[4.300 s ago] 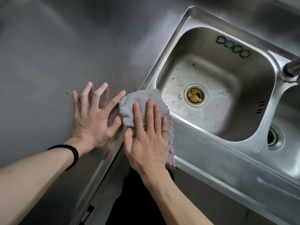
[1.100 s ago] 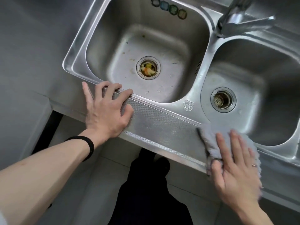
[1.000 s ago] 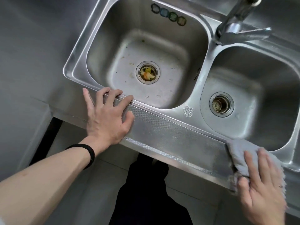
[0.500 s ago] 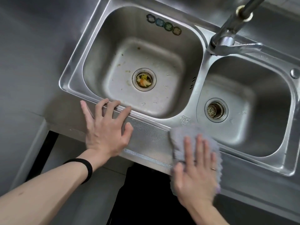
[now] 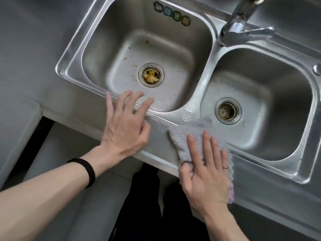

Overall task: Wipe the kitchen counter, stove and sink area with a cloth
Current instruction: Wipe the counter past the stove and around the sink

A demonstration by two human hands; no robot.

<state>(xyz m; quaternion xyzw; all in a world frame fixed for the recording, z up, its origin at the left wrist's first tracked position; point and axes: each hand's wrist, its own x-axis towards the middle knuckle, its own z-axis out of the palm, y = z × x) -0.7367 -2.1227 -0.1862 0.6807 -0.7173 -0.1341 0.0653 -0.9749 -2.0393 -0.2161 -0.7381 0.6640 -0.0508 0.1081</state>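
A grey fluffy cloth (image 5: 187, 134) lies on the front rim (image 5: 156, 134) of the steel double sink, between the two basins. My right hand (image 5: 206, 169) presses flat on it with straight fingers; the thumb tucks at the cloth's near edge. My left hand (image 5: 125, 126) is spread over the front rim, its fingers reaching over the left basin (image 5: 147, 54); I cannot tell whether it touches. The right basin (image 5: 260, 105) lies beyond the cloth.
A chrome faucet (image 5: 239, 26) stands behind the divider between the basins. Food scraps sit in the left drain (image 5: 150, 75); the right drain (image 5: 227, 111) holds a strainer. Grey counter (image 5: 31, 49) extends left. My dark-clad legs (image 5: 156, 206) stand below the counter edge.
My right hand slid the cloth right along the front rim, then back left toward the divider. My left hand shifted right along the rim, fingers now over the left basin.
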